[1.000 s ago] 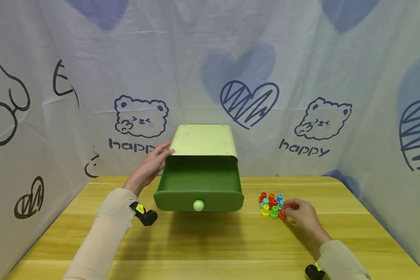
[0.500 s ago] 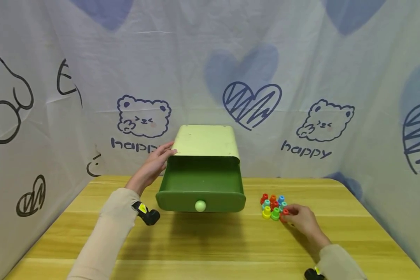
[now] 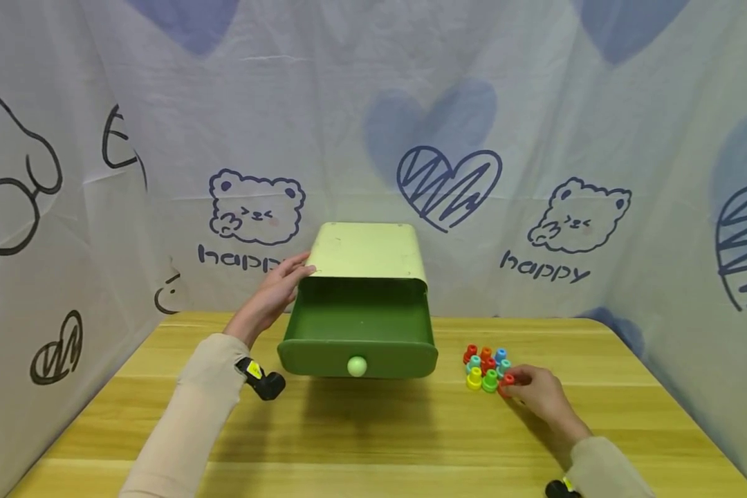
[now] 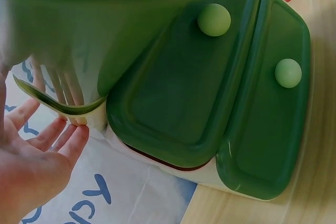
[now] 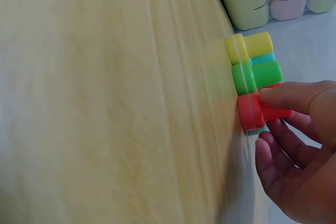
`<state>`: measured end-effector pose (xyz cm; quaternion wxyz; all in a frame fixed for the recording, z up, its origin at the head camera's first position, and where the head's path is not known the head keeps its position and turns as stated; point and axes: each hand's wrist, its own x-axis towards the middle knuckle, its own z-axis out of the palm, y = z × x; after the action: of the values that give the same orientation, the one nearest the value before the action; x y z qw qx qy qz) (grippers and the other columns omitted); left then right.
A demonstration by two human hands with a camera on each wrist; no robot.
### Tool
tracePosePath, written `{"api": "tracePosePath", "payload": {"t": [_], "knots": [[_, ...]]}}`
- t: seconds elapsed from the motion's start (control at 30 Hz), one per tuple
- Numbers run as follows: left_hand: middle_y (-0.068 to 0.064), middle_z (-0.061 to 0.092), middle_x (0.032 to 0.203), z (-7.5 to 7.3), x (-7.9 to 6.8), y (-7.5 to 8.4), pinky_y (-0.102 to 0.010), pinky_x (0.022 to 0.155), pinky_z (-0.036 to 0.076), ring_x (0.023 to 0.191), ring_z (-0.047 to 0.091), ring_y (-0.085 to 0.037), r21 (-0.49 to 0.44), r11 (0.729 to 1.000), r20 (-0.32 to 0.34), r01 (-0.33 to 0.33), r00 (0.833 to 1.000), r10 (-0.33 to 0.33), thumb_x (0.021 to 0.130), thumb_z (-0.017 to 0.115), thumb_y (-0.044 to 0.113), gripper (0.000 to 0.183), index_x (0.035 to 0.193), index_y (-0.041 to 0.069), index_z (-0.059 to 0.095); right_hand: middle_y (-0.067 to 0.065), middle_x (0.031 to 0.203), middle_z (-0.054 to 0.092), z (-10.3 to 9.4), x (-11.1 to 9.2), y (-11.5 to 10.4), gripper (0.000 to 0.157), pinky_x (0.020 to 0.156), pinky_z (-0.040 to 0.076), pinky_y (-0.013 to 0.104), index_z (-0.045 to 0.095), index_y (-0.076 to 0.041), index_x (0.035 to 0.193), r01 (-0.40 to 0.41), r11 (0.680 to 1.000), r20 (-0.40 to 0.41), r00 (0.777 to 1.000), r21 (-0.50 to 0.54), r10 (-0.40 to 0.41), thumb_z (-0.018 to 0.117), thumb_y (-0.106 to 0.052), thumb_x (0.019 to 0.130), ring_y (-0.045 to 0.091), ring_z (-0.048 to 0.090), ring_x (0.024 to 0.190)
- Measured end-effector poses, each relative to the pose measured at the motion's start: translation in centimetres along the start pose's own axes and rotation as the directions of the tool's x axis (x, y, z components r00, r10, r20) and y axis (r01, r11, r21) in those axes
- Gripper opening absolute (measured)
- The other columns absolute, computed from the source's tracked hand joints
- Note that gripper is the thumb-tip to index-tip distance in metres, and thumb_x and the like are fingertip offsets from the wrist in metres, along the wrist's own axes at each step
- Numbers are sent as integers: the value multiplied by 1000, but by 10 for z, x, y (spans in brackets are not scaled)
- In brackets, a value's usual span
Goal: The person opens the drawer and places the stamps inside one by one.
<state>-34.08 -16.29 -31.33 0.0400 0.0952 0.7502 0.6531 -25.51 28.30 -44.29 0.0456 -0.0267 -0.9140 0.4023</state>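
A pale yellow-green cabinet (image 3: 366, 250) stands on the table with its dark green top drawer (image 3: 324, 360) pulled out and nothing in the visible part. My left hand (image 3: 270, 294) rests against the cabinet's left side, fingers extended along the pale casing in the left wrist view. At the right, my right hand (image 3: 543, 395) pinches a small red toy stamp (image 5: 250, 113) between thumb and fingers. This stamp stands upright at the near right corner of a tight group, beside a green stamp (image 3: 489, 380) and a yellow stamp (image 3: 474, 378).
Two lower drawers with round knobs, the middle drawer (image 4: 168, 87) and the bottom drawer (image 4: 262, 140), are closed. Several other stamps, including a blue stamp (image 3: 501, 355), stand behind. A printed cloth (image 3: 348, 104) hangs around the wooden table (image 3: 361, 443).
The view has shifted slightly. My right hand keeps its pinch on the red stamp, which stays almost in place. My left hand stays on the cabinet.
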Motion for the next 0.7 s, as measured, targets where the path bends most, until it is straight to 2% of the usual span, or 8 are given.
{"api": "tracePosePath", "payload": {"t": [0.17, 0.33, 0.43, 0.57, 0.7], "knots": [[-15, 24, 155, 0, -1, 2, -54, 115, 13, 144, 15, -31, -5, 1000, -7, 3, 1000, -3, 99, 53, 31, 64, 154, 12, 25, 10, 91, 67, -5, 1, -1, 30, 64, 49, 29, 67, 7, 101, -3, 1000, 15, 1000, 12, 2, 78, -9, 78, 22, 60, 82], [-16, 27, 153, 0, 0, 3, -54, 115, 14, 143, 18, -32, -15, 1000, -12, 15, 1000, -15, 99, 54, 31, 64, 154, 13, 26, 9, 90, 67, -15, 3, -6, 27, 67, 49, 31, 68, 6, 100, -18, 998, 47, 999, 60, 15, 78, -6, 77, 22, 58, 82], [-16, 28, 152, 0, -1, 4, -54, 115, 13, 143, 18, -32, -28, 999, -8, 19, 1000, -19, 99, 54, 30, 64, 153, 13, 26, 8, 89, 67, -23, 4, -9, 24, 66, 49, 31, 69, 4, 98, 12, 1000, 56, 998, 26, -13, 77, -6, 77, 21, 58, 80], [-16, 27, 152, 0, -1, 4, -55, 114, 13, 143, 16, -32, -36, 999, -3, 20, 1000, -20, 99, 54, 30, 64, 153, 12, 26, 8, 88, 68, -32, 8, -16, 25, 65, 49, 33, 69, 3, 97, 92, 994, 68, 994, -58, -88, 77, -9, 77, 20, 59, 78], [-17, 25, 153, -1, -1, 2, -55, 114, 12, 143, 14, -33, -42, 999, 0, 20, 1000, -20, 99, 54, 28, 64, 154, 11, 25, 8, 91, 68, -39, 13, -28, 28, 67, 50, 34, 68, 4, 99, 111, 990, 93, 990, -87, -103, 77, -12, 79, 21, 60, 81]]}}
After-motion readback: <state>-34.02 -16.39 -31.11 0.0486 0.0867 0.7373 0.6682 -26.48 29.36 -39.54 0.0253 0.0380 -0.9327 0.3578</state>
